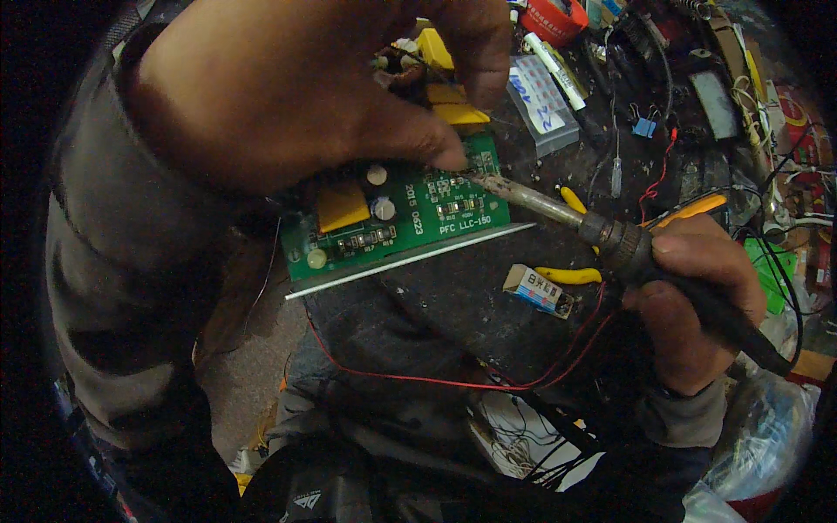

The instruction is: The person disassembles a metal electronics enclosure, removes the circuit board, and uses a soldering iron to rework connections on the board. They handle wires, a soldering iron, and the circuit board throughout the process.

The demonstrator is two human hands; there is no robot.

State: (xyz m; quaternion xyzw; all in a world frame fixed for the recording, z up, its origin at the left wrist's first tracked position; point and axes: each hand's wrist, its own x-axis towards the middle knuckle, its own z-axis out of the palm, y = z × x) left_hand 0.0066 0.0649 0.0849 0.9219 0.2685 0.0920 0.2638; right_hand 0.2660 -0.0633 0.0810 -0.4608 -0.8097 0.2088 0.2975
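A green circuit board (410, 209) lies tilted above the dark worktop, a pale metal strip along its near edge. On it are yellow-wrapped components (343, 206), small round capacitors and rows of tiny chips. My left hand (288, 96) reaches over the board from the left and grips it, thumb pressed near its right part and fingers curled past the yellow parts at the far side. In my right hand (697, 296) is a soldering iron (545, 207), held by its black handle. Its tip meets the board right beside my left thumb; the exact contact point is too small to make out.
A small box (539, 290) and yellow-handled pliers (571, 275) lie near the iron. Further back are a labelled plastic bag (540, 105), a white marker (555, 70), a red tape roll (554, 19) and a blue binder clip (644, 127). A red wire (418, 376) loops across the front.
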